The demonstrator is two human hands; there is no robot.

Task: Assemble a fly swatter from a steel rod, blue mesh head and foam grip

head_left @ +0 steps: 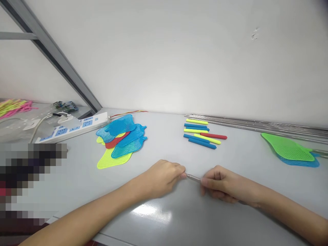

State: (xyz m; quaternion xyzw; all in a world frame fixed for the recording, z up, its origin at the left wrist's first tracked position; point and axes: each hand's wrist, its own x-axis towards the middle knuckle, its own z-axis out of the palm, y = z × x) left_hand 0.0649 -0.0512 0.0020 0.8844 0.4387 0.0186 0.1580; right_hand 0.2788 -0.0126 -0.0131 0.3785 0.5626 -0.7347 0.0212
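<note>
A thin silvery metal rod point(194, 177) spans the short gap between my hands, low over the front middle of the table. My left hand point(165, 178) is closed around its left end, with the fingers curled under and out of sight. My right hand point(222, 183) pinches the rod between thumb and fingers; the part inside that hand is hidden. Beyond my hands lie several coloured plastic handle sleeves point(202, 145) in blue, yellow and red. To the left is a loose pile of perforated fly swatter heads point(125, 150), blue, yellow and red.
Two swatters, a green one point(289, 147) over a blue one, lie at the right with metal rods attached. Long metal rods point(238, 125) run along the wall. A white power strip point(77, 128) with a plugged-in cable stands at the left, near a slanting grey frame point(61, 58).
</note>
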